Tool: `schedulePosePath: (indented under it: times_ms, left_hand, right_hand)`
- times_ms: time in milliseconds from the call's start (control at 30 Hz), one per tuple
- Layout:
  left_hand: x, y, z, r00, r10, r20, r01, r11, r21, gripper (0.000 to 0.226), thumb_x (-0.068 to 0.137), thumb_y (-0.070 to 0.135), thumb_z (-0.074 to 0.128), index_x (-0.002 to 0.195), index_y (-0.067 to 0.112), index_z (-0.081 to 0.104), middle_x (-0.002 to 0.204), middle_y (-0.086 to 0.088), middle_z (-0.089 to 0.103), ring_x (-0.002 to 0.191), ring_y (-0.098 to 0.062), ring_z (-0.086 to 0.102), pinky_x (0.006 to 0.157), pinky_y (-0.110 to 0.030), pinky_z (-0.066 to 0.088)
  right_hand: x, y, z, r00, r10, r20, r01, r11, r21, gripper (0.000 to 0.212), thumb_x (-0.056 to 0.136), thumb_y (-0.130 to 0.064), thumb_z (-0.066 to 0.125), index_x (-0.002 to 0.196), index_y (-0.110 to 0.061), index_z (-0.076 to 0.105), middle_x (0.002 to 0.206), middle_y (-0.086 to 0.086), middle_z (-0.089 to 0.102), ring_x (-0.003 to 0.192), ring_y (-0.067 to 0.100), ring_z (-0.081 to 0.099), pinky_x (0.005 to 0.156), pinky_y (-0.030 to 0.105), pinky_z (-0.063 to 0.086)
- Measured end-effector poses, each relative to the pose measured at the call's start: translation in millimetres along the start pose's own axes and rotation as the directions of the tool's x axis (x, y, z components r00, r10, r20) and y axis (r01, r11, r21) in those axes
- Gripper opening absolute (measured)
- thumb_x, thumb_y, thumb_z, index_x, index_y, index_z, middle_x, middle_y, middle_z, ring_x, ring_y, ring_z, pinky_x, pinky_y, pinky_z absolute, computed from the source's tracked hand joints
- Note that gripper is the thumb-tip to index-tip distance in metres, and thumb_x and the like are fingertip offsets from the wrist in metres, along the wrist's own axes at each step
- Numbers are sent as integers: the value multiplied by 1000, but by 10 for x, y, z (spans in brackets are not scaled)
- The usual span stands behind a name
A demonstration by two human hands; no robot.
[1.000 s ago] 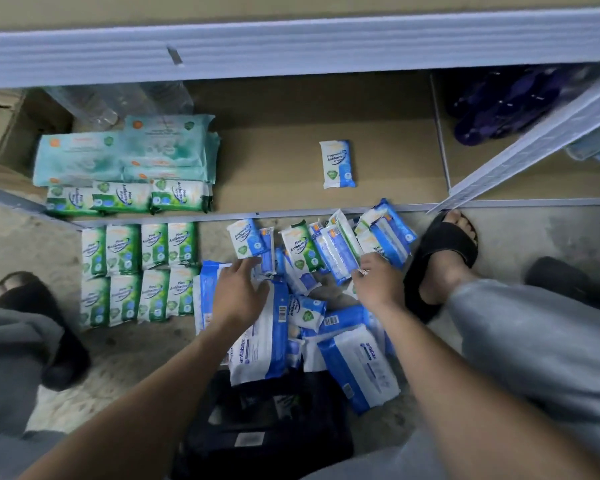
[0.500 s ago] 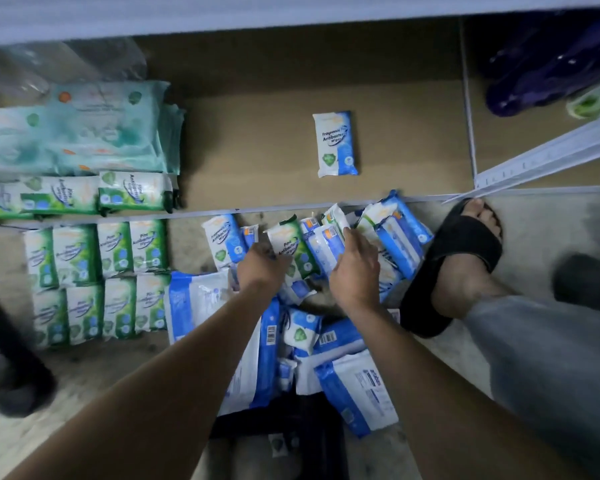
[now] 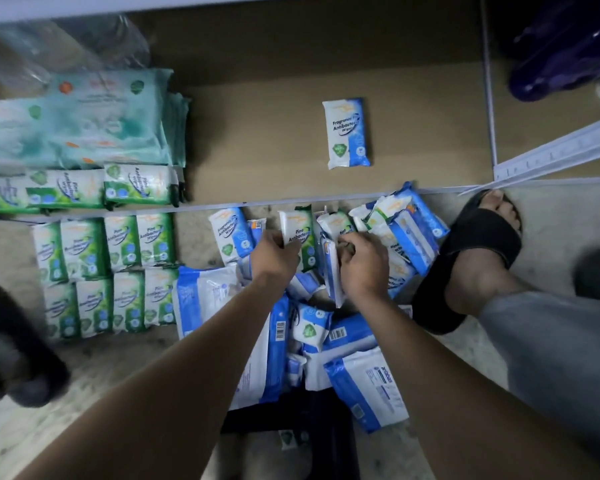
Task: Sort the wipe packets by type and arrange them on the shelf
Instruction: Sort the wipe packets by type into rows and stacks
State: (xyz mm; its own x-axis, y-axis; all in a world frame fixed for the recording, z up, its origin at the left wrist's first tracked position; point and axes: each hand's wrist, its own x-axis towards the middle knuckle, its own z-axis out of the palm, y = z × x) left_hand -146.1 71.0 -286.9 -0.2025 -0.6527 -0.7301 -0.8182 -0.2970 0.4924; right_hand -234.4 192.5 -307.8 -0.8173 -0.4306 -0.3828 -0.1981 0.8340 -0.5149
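Large blue packs [image 3: 368, 389]: nearest us, under our forearms; a dragging wrist could shove them into the smaller packets.
Left hand [image 3: 274, 252]: we pinch a green pine packet [image 3: 300, 230] by its lower edge; slick film, so it may slip back.
Right hand [image 3: 366, 268]: fingers curled round a blue packet [image 3: 330, 271] standing on edge; leaning neighbours could topple.
Green rows [image 3: 118, 244]: on the floor beside the pile; a spill would muddle types.
Shelf [image 3: 257, 150]: one blue packet [image 3: 347, 133] lies mid-board; setting pine beside it would mix types.
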Motion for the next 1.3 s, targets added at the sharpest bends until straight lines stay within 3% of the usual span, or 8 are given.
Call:
schedulePosePath:
  times_ms: [167,300,433,633,767,933,1133,1300]
  left_hand:
    - [-50,-41,-259,997,72,-41,-74,995,-66,23,93,33,69,95,16,53,74,7,58,61,-8,53,51,-23,38]
    - [-91,-74,-469,994,80,-73,-89,987,-134,23,92,32,71,94,17,53,76,6,59,60,-8,51,54,-24,38]
    - [-145,-146,-635,993,59,-97,-79,975,-206,28,90,33,74,102,12,60,87,1,70,67,-13,59,56,-24,43]
    - [-236,-305,-842,995,46,-94,-71,954,-290,25,89,32,76,97,15,58,85,-1,68,67,-15,54,61,-28,41]
    - [-301,-389,-1007,994,33,-107,-64,952,-300,26,89,32,76,94,15,56,85,-5,66,67,-16,54,61,-29,42]
    - [-424,-538,-1230,994,26,-109,-65,924,-376,25,90,29,75,89,17,53,82,-8,64,61,-17,51,54,-27,40]
    - [-594,-825,-1587,993,-15,-116,-31,922,-386,32,91,31,73,109,9,58,89,-8,68,58,-13,52,55,-28,42]
    - [-652,-1185,-1941,983,-90,-160,10,896,-444,22,94,22,68,110,9,61,93,-6,70,71,-19,64,56,-28,46]
  right_hand:
    - [102,-18,56,998,50,29,-49,998,-38,31,89,-1,61,110,-21,70,109,8,68,108,35,58,79,39,55]
    - [162,-13,78,990,114,81,-105,989,-104,39,90,-12,67,127,-10,58,121,11,63,121,35,50,96,45,50]
    - [184,-34,98,985,88,148,-56,976,-211,40,81,-35,80,110,-10,66,112,13,62,112,34,55,99,46,46]
    - [39,-160,45,986,95,134,-76,987,-140,38,80,-34,82,104,-21,55,94,-7,57,99,22,57,90,41,46]
    - [-55,-259,-17,993,76,96,-76,997,0,33,84,-26,80,100,-17,51,100,2,66,87,23,61,74,34,49]
    - [-165,-579,-183,989,140,57,-147,976,158,40,85,-31,77,117,-15,58,109,4,69,94,24,66,76,36,55]
    - [-432,-1098,-220,985,108,133,-133,971,198,19,88,-31,70,94,-12,72,88,5,72,77,22,67,55,24,45]
    - [-794,-1478,35,976,62,210,-111,967,231,19,78,-30,76,65,-22,65,74,3,74,73,25,73,69,47,61]
